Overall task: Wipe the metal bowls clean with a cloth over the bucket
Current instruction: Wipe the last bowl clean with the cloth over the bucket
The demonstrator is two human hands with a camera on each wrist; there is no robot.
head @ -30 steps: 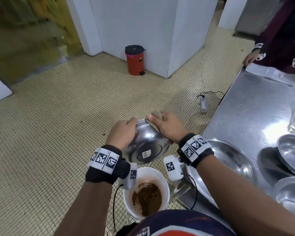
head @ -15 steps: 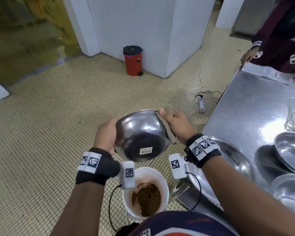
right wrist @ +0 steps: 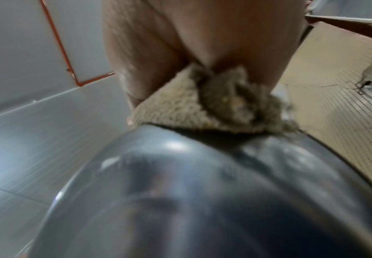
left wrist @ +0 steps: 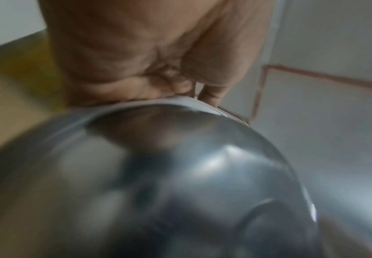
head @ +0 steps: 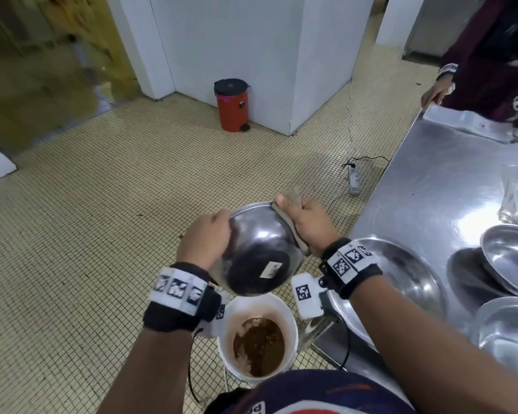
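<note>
I hold a metal bowl (head: pixel 259 249) tilted with its underside toward me, a white sticker on its base, above a white bucket (head: pixel 287 321) of brown sludge. My left hand (head: pixel 205 242) grips the bowl's left rim; the left wrist view shows the bowl (left wrist: pixel 180 183) under the palm (left wrist: pixel 136 52). My right hand (head: pixel 304 225) grips a beige cloth (head: pixel 290 201) folded over the bowl's far right rim. In the right wrist view the cloth (right wrist: pixel 202 108), dirty in its folds, is pinched against the bowl (right wrist: pixel 191 192).
A steel counter (head: pixel 437 186) stands at the right with several more metal bowls (head: pixel 512 261). Another person's hand (head: pixel 434 92) rests at its far end. A red pedal bin (head: pixel 232 106) stands by the white pillar, and a power strip (head: pixel 353 179) lies on the tiled floor.
The bowl has turned in my hands, its base now facing me more. My left hand has shifted back up along the left rim. The right hand keeps the cloth on the far rim.
</note>
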